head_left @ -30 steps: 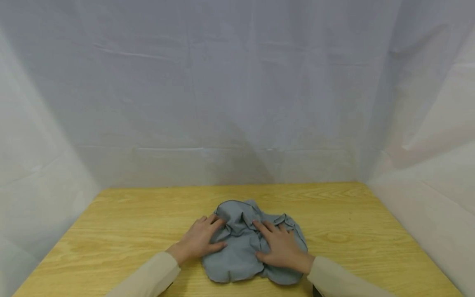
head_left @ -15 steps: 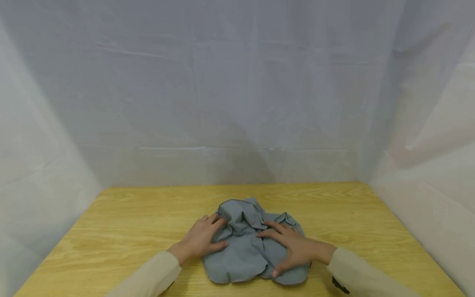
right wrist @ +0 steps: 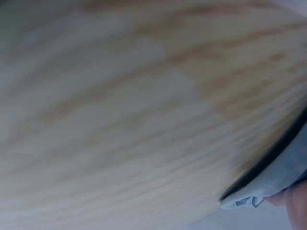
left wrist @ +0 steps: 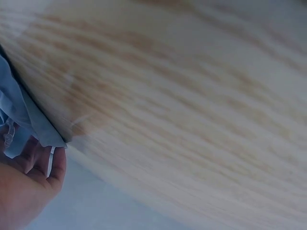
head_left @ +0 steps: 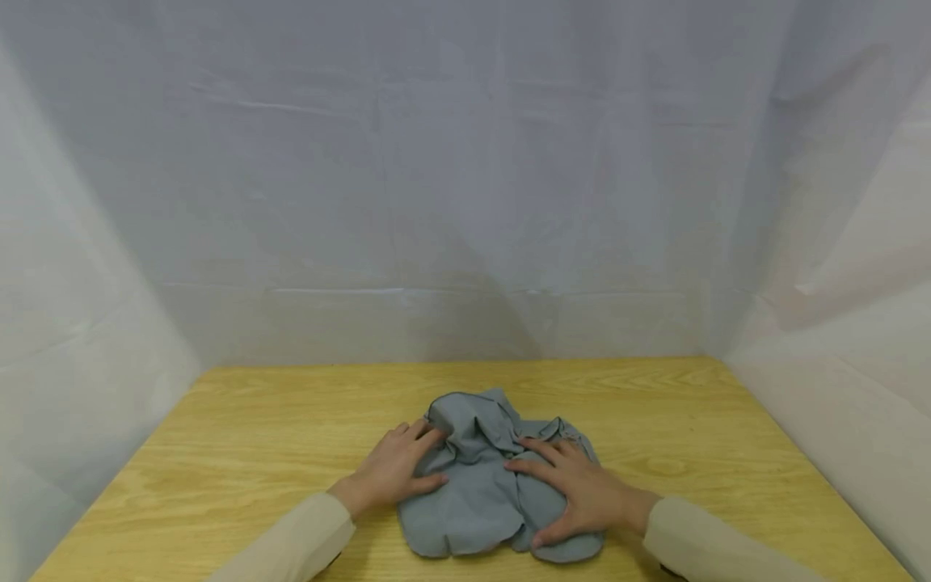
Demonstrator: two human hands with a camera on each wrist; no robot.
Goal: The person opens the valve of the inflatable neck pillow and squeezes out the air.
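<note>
A crumpled grey-blue cloth (head_left: 465, 505) with rounded edges and bunched folds lies on the table in the head view. At its left side is my left hand (head_left: 396, 467), fingertips on the folds and thumb spread apart along the near part. My right hand (head_left: 585, 489) lies spread over the right portion, its thumb close to the near edge. The left wrist view shows the cloth (left wrist: 29, 110) at the fingertips of the left hand (left wrist: 29, 187). In the right wrist view, only a bit of the right hand (right wrist: 297, 203) appears beside the cloth (right wrist: 283, 167).
The wood-grain table (head_left: 254, 453) extends on both sides of the cloth. White sheeting (head_left: 465, 202) hangs behind it and along its left and right sides. Light sleeves (head_left: 298, 537) cover both forearms.
My right hand has shifted right over the cloth, and its thumb has come down toward the near edge. The left hand and the cloth's shape have stayed nearly the same.
</note>
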